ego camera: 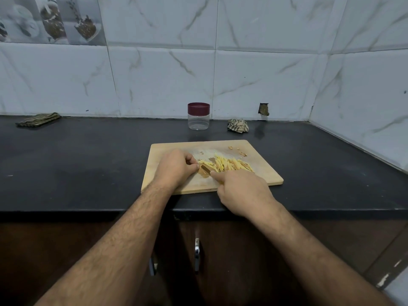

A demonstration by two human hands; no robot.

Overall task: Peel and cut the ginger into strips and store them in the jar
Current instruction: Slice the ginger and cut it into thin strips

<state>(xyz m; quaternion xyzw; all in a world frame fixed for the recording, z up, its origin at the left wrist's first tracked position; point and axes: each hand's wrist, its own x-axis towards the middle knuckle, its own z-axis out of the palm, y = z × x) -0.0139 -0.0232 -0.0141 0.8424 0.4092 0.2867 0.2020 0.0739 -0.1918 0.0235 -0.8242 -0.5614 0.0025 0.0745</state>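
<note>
Forearms bare, both reaching forward from bottom of frame onto wooden cutting board (262,173) on black counter (88,164). Left hand (175,167) curled knuckles-up over left half of board, fingertips pinched on small ginger piece (202,167) at left end of strip pile. Right hand (241,192) at board's near edge, closed around knife handle (handle hidden under palm), index finger stretched forward along top of blade. Knife blade (206,170) brownish, mostly hidden, tip region showing between the two hands, touching the pinched piece. Ginger strips (229,165) pale yellow, heaped mid-board, just right of left hand's fingertips and just beyond right index finger; pile touching the blade area. Peel scraps (237,150) few, brown, near far right of board, apart from pile. Jar (198,117) clear plastic, maroon lid on, upright on counter behind board near wall, well apart from both hands; looks to hold nothing. Crumpled striped cloth (238,125) right of jar, near it but not touching. Folded striped cloth (38,119) far left against wall. Marbled white wall tiles (165,74) behind; decorative tile with printed jars top left. Dark cabinet doors with metal handle (197,253) below counter edge. No readable writing or brand on jar, board or tiles.
</note>
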